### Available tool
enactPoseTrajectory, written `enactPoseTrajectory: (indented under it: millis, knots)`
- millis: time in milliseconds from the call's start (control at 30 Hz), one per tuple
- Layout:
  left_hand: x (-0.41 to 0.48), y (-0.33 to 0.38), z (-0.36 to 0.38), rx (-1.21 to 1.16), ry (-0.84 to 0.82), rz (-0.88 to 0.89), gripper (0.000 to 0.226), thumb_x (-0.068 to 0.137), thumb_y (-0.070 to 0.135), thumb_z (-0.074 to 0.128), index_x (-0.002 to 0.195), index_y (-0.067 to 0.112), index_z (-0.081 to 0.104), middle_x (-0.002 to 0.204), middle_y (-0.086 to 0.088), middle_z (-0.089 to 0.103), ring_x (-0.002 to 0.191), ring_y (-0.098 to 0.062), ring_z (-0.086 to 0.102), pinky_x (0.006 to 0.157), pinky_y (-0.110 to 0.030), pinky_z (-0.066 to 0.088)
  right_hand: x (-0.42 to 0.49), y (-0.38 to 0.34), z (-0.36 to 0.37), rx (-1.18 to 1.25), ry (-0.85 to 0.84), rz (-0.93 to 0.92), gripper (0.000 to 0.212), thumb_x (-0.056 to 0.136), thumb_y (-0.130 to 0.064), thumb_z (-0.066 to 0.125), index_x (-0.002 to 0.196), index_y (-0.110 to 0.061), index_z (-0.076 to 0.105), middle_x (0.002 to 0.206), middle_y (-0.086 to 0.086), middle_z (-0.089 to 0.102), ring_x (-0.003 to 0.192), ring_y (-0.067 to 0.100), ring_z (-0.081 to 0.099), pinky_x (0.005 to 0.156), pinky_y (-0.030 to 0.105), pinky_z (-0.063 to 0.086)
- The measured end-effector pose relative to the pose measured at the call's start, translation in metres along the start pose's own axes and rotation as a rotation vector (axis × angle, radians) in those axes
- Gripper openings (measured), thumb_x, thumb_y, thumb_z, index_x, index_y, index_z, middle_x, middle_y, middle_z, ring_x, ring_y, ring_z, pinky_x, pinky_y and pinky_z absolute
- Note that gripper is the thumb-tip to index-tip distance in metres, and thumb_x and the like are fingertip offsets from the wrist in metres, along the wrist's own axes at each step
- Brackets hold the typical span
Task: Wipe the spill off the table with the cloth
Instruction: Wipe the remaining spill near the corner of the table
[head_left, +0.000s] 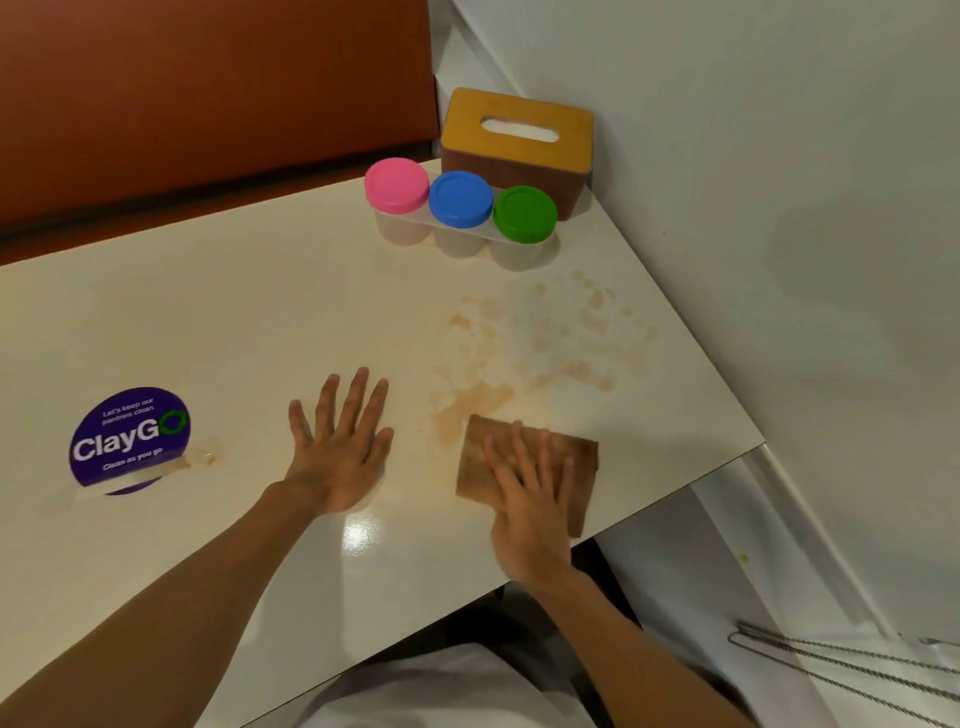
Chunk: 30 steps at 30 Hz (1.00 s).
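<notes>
I'm pressing the cloth (524, 467) flat under my right hand (530, 509), fingers straight; soft and limp, I judge, so palm pressure suits it, left hand (340, 447) splayed on the table (208, 322)

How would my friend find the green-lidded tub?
Go to the far corner of the table by the white wall, where a tissue box with a yellow top stands. Three small tubs line up in front of it. The green-lidded tub is at the wall end; its neighbours have a blue lid and a pink lid.
</notes>
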<state>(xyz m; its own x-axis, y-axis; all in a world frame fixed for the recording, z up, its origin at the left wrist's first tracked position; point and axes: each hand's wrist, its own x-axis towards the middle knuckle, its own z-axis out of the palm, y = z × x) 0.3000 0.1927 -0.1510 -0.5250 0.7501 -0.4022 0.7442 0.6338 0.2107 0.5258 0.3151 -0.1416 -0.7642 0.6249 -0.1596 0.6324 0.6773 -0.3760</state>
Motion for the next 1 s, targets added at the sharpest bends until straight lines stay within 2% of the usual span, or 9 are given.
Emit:
enactPoseTrajectory:
  millis: [267,367,433,567,667,767,833,933,1000]
  knots:
    - [0.000,-0.004,-0.001,-0.065,0.013,0.027,0.058,0.095,0.055,0.000,0.145,0.043,-0.027,0.153,0.017,-0.036,0.141,-0.015,-0.036,0.111,-0.057,-0.019,-0.029,-0.026,-0.004,0.092,-0.235,-0.199,0.077,0.096,-0.010,0.043,0.150,-0.046,0.003,0.160,-0.016,-0.015,0.146,0.015,-0.027,0.117,0.044,-0.021]
    - [-0.008,-0.007,-0.006,-0.199,0.111,0.013,0.060,0.095,0.054,0.009,0.150,0.042,-0.012,0.158,0.019,-0.023,0.146,-0.011,-0.023,0.115,-0.051,-0.014,-0.015,-0.030,-0.039,0.424,-0.365,-0.165,0.059,0.099,-0.004,0.038,0.148,-0.037,0.030,0.157,-0.017,0.024,0.150,0.008,0.009,0.123,0.037,0.002]
    - [-0.016,-0.011,-0.005,-0.222,0.184,-0.055,0.063,0.095,0.053,0.015,0.151,0.041,-0.008,0.159,0.017,-0.019,0.147,-0.014,-0.018,0.114,-0.052,-0.010,0.004,-0.033,-0.069,0.698,-0.448,-0.158,0.045,0.102,-0.007,0.038,0.141,-0.029,0.043,0.142,-0.017,0.050,0.136,-0.003,0.039,0.117,0.022,0.026]
    - [-0.023,-0.016,0.005,-0.132,0.109,-0.162,0.062,0.094,0.056,0.002,0.149,0.039,-0.019,0.155,0.015,-0.032,0.142,-0.017,-0.034,0.113,-0.055,-0.017,0.065,-0.052,-0.112,0.721,-0.391,-0.285,0.038,0.103,-0.013,0.040,0.139,-0.024,0.046,0.140,-0.013,0.052,0.131,0.001,0.046,0.109,0.016,0.033]
    - [-0.021,-0.018,0.008,-0.126,0.080,-0.158,0.059,0.094,0.056,-0.003,0.145,0.040,-0.029,0.152,0.015,-0.039,0.134,-0.013,-0.045,0.110,-0.052,-0.024,0.122,-0.075,-0.111,0.631,-0.322,-0.437,0.049,0.098,0.004,0.039,0.140,-0.021,0.045,0.141,-0.008,0.052,0.132,0.010,0.049,0.113,0.031,0.036]
    - [-0.021,-0.020,0.006,-0.122,0.077,-0.136,0.058,0.096,0.050,-0.001,0.143,0.040,-0.032,0.151,0.015,-0.039,0.131,-0.012,-0.048,0.107,-0.048,-0.029,0.169,-0.083,-0.080,0.092,-0.213,-0.524,0.067,0.091,0.004,0.042,0.150,-0.027,0.032,0.155,0.000,0.035,0.140,0.027,0.036,0.116,0.045,0.027]
    - [-0.021,-0.021,0.004,-0.133,0.062,-0.135,0.058,0.099,0.043,0.005,0.143,0.039,-0.032,0.152,0.015,-0.038,0.134,-0.014,-0.044,0.108,-0.049,-0.027,0.173,-0.079,-0.054,-0.145,-0.287,-0.476,0.073,0.091,-0.003,0.042,0.151,-0.040,0.021,0.162,-0.002,0.017,0.146,0.036,0.015,0.119,0.054,0.013]
    - [-0.022,-0.020,0.001,-0.132,0.061,-0.140,0.059,0.100,0.038,0.009,0.145,0.038,-0.030,0.151,0.015,-0.039,0.136,-0.016,-0.043,0.109,-0.049,-0.026,0.151,-0.064,-0.021,-0.241,-0.322,-0.492,0.080,0.092,-0.007,0.044,0.150,-0.047,0.007,0.164,-0.005,-0.009,0.148,0.035,-0.014,0.116,0.056,-0.009]
    - [-0.022,-0.020,0.000,-0.120,0.064,-0.141,0.059,0.101,0.038,0.009,0.145,0.038,-0.031,0.150,0.014,-0.041,0.135,-0.017,-0.044,0.108,-0.048,-0.028,0.140,-0.055,-0.013,-0.230,-0.271,-0.519,0.084,0.090,-0.006,0.045,0.150,-0.049,0.004,0.163,-0.008,-0.013,0.148,0.031,-0.019,0.115,0.054,-0.013]
